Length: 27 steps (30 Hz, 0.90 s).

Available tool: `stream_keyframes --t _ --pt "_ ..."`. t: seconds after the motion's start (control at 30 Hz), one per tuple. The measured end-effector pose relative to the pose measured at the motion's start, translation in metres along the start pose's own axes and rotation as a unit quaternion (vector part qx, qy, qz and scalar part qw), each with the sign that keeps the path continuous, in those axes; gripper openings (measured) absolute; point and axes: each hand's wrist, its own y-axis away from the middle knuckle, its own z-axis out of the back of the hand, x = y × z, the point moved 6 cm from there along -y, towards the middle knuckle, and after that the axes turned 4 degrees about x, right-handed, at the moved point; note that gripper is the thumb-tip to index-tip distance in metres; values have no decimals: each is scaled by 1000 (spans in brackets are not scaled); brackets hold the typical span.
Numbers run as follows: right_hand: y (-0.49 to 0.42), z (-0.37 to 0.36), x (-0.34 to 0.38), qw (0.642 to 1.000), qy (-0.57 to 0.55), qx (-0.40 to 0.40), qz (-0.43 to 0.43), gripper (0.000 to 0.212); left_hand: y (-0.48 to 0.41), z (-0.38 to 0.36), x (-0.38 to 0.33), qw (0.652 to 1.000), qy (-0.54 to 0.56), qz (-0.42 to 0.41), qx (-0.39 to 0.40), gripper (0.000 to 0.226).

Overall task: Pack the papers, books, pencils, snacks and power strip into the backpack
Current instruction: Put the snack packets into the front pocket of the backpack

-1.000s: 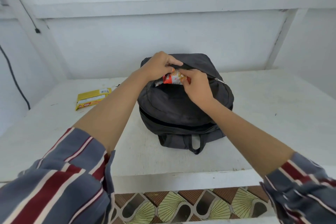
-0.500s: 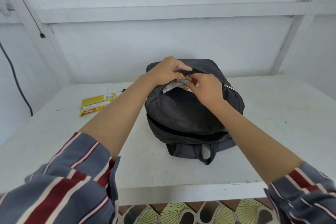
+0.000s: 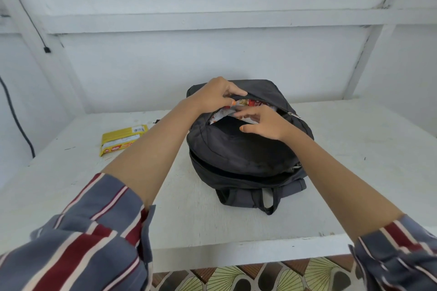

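The upper edge of an open pocket on the black backpack (image 3: 241,153) is pinched by the left hand (image 3: 214,94). Just below that grip, a red snack packet (image 3: 246,103), half inside the opening, is touched by the loosely straightened fingers of the right hand (image 3: 264,123). A yellow snack packet (image 3: 123,140) is seen flat on the white table (image 3: 354,149), well apart to the left.
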Motion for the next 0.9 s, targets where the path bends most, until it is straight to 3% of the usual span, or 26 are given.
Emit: stream_keyframes --t 0.13,0.37,0.57,0.7,0.9 --pt "-9 15 -6 999 13 -28 -15 45 -1 1 2 1000 14 3 2 40" --pt "-28 4 -4 998 58 -4 -38 53 -2 4 4 1000 29 4 4 40" --pt "-16 9 -3 998 58 8 -7 51 -1 3 5 1000 24 9 7 39" --pt "1 13 -11 998 -10 53 -18 43 -1 1 5 999 28 15 4 40" --pt "1 13 -21 996 57 58 -47 45 1 -1 3 1000 18 21 9 40"
